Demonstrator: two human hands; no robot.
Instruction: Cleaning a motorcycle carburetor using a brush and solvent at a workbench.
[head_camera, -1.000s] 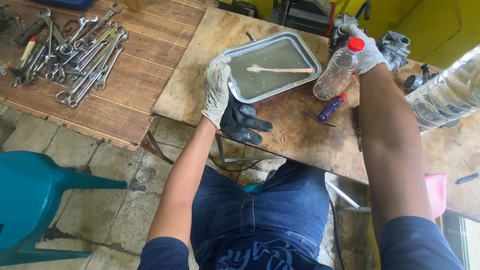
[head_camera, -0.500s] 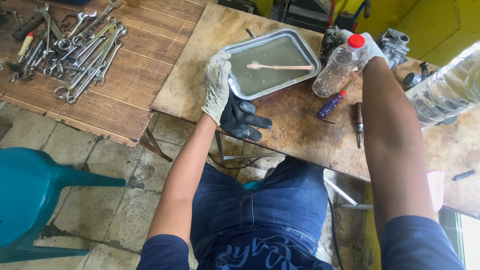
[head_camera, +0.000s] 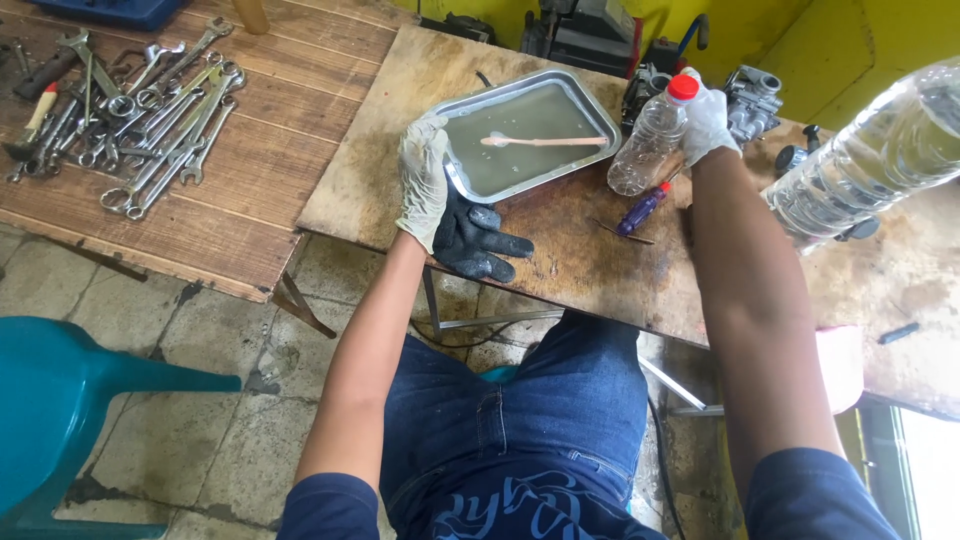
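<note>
Fingers (head_camera: 712, 112) of the gloved right hand (head_camera: 708, 122) wrap the red-capped plastic bottle (head_camera: 648, 150) beside the metal tray (head_camera: 590, 112) on the worktop (head_camera: 580, 250); left hand (head_camera: 424, 185) lies flat at the tray's near corner, best pressed firm to steady it.

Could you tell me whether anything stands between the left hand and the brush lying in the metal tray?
Nothing visible does: the left hand rests on the metal tray rim, and only liquid lies between it and the brush.
</note>
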